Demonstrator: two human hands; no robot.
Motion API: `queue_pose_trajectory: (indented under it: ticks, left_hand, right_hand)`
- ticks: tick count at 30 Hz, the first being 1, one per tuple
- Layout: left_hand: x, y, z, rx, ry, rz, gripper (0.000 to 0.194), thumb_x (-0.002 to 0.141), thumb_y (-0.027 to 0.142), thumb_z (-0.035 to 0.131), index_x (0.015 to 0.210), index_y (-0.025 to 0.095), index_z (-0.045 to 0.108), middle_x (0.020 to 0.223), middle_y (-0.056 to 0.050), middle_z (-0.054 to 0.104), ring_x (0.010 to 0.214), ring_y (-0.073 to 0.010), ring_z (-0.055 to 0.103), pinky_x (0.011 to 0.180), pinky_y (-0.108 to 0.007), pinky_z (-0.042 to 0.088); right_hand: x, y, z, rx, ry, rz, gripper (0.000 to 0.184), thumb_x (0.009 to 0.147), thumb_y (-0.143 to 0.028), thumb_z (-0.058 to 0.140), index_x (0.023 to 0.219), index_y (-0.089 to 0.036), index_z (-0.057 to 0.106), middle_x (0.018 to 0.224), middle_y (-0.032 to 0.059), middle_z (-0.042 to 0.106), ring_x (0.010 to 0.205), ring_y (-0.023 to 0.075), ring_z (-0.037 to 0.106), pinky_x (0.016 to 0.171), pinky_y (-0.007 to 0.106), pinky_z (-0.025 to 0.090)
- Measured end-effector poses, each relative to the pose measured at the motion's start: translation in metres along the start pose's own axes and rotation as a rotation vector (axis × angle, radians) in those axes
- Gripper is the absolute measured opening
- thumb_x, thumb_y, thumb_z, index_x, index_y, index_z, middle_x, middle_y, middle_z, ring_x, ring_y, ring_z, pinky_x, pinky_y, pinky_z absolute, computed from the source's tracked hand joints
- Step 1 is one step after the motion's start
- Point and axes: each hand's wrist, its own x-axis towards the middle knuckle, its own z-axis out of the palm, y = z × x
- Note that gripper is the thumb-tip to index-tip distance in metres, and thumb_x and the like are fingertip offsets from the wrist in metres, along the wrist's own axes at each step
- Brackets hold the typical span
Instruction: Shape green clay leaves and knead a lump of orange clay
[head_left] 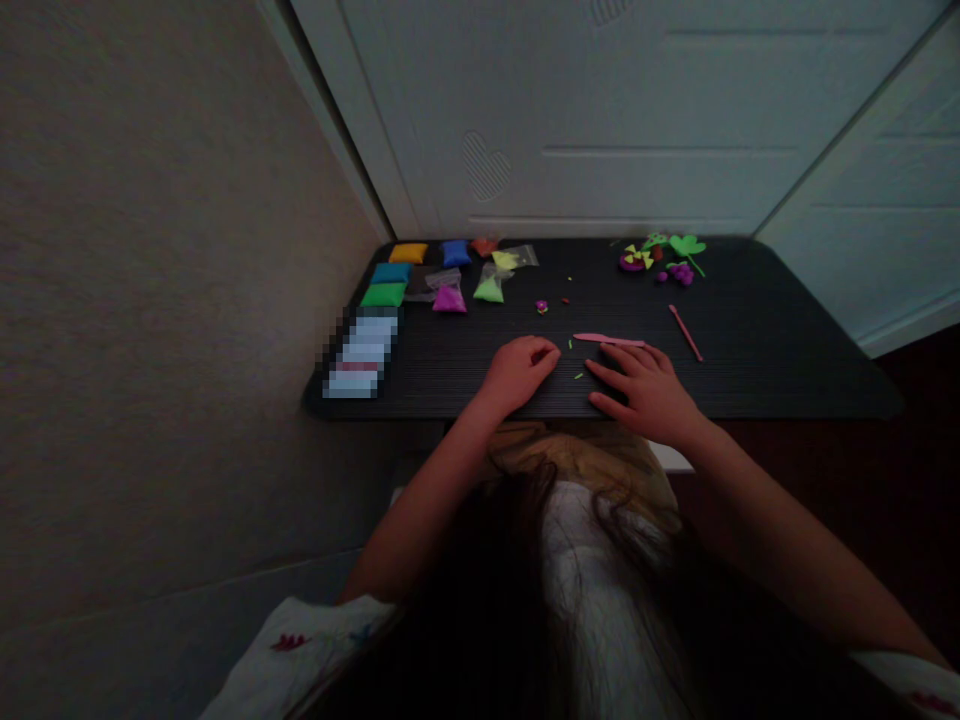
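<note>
Gap between curled left hand (519, 372) and spread right hand (646, 392) (near table's (787, 395) front edge)

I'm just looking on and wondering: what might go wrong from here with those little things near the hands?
The tiny green strips lie between the left hand and the right hand, so a careless sweep might squash or scatter them. The long pink tool lies close by the right hand's spread fingers and could get nudged.
</note>
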Motion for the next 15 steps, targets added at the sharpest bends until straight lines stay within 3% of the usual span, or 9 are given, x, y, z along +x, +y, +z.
queue_pose_trajectory:
  ticks: [15]
  left_hand:
    - [-0.0009, 0.0024, -0.0014, -0.021, 0.022, -0.014, 0.024, 0.083, 0.032, 0.044, 0.084, 0.018, 0.064, 0.083, -0.003, 0.066, 0.076, -0.0141, 0.058, 0.069, -0.025, 0.043]
  right_hand:
    - [0.0007, -0.0006, 0.0005, -0.011, -0.006, 0.028, 0.051, 0.086, -0.051, 0.034, 0.127, -0.024, 0.046, 0.136, 0.0081, 0.041, 0.123, 0.0258, 0.034, 0.100, 0.045, 0.021]
